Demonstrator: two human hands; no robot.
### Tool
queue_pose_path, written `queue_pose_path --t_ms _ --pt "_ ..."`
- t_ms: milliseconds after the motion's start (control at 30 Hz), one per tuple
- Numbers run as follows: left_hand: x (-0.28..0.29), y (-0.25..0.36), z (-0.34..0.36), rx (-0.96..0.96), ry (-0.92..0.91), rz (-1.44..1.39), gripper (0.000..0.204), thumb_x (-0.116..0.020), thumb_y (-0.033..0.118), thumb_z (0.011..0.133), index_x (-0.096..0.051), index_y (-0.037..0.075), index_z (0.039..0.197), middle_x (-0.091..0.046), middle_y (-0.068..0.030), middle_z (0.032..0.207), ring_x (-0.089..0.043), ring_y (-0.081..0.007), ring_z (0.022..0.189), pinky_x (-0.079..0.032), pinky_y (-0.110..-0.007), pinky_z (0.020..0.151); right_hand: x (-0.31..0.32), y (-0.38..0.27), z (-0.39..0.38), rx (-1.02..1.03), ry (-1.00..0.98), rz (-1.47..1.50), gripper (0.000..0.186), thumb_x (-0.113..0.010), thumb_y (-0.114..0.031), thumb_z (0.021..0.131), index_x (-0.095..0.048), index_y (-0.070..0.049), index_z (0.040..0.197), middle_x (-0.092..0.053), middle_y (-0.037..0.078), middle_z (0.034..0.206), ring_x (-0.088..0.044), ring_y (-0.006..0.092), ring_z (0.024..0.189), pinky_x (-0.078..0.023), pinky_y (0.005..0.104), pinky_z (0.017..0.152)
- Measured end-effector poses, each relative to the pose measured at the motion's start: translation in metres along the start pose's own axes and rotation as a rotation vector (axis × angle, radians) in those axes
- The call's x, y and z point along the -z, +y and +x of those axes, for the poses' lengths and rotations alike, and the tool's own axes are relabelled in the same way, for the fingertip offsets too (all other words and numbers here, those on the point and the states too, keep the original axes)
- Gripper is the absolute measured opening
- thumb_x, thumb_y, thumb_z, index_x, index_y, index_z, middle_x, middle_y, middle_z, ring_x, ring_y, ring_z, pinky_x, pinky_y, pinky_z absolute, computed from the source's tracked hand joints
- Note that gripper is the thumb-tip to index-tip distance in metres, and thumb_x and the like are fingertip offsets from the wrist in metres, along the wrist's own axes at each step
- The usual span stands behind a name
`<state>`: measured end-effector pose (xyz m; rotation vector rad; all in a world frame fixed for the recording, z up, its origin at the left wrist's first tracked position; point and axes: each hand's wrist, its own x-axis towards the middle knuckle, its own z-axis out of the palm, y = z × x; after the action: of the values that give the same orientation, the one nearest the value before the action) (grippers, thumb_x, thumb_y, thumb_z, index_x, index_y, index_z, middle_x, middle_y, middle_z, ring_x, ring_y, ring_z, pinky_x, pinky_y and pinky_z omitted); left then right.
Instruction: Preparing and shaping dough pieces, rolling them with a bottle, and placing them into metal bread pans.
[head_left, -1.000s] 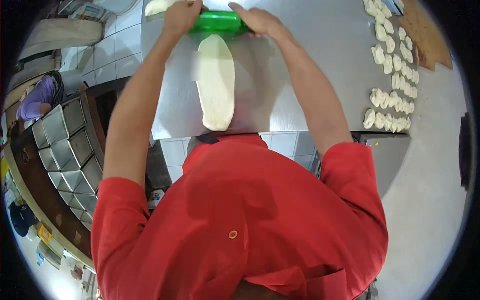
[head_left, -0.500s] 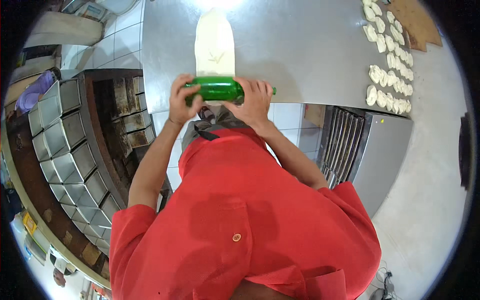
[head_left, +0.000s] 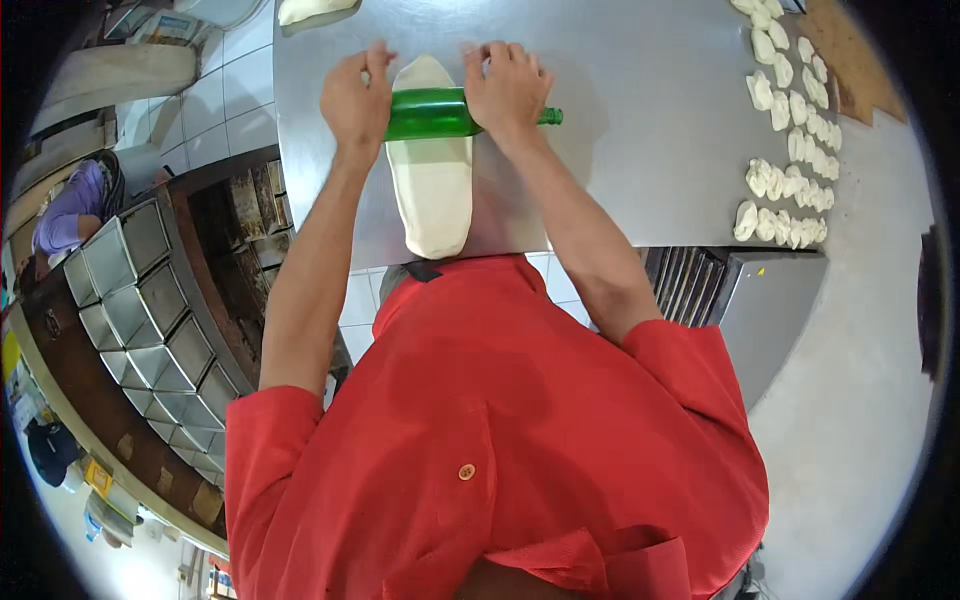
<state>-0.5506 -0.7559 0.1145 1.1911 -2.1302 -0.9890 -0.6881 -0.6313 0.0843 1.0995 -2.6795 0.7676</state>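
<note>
A green glass bottle (head_left: 428, 114) lies sideways across a long, flat strip of pale dough (head_left: 437, 195) on the metal table. My left hand (head_left: 358, 100) is at the bottle's base end, its palm against the glass and its fingers lifted forward, a little blurred. Over the bottle's shoulder rests the palm of my right hand (head_left: 508, 88). Its fingers reach past the glass without wrapping round it, and the neck sticks out to the right. The dough's rounded tip shows beyond the bottle, and its near end lies close to the table's front edge.
Rows of small dough pieces (head_left: 780, 185) lie along the right of the metal table (head_left: 640, 130). Another dough piece (head_left: 312, 10) is at the far left. Stacked metal pans (head_left: 150, 310) stand at left, near a person in a purple sleeve (head_left: 70, 205). A metal cabinet (head_left: 770, 300) stands at right.
My hands and the bottle have moved forward, away from my body, along the dough. My fingers have lifted from around the glass. The dough's near end now shows on my side of the bottle.
</note>
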Motion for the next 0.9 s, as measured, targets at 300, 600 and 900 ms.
queue_pose_path --t_ms 300,600,900 --pt "-0.026 -0.006 0.010 -0.220 -0.166 0.572 0.015 -0.066 0.023 0.094 -0.078 0.016 0.090 -0.073 -0.0096 0.083 -0.065 -0.0326 0.072 -0.051 -0.043 0.070 -0.017 -0.050 0.023 0.103 -0.188 -0.149 0.014 -0.063 -0.023 0.094 -0.068 -0.013 0.084 -0.069 0.007 0.084 -0.061 0.0309 0.080 -0.043 0.0460 0.073" --pt "-0.026 -0.028 0.005 -0.518 0.179 0.258 0.013 -0.067 0.017 0.094 -0.079 0.016 0.098 -0.075 0.0011 0.102 -0.067 -0.0224 0.093 -0.048 -0.037 0.091 -0.004 -0.021 0.020 0.167 0.243 0.123 0.036 -0.058 -0.040 0.097 -0.073 -0.009 0.085 -0.072 0.009 0.086 -0.062 0.0314 0.077 -0.045 0.0435 0.077" --pt "-0.045 -0.018 0.140 0.196 -0.332 0.583 0.052 -0.049 0.044 0.095 -0.080 0.003 0.094 -0.078 -0.0155 0.087 -0.069 -0.0384 0.076 -0.054 -0.042 0.073 -0.006 0.004 0.143 -0.238 -0.779 -0.051 0.074 -0.036 -0.064 0.097 -0.077 -0.003 0.083 -0.071 0.013 0.072 -0.066 0.0333 0.067 -0.052 0.0413 0.076"
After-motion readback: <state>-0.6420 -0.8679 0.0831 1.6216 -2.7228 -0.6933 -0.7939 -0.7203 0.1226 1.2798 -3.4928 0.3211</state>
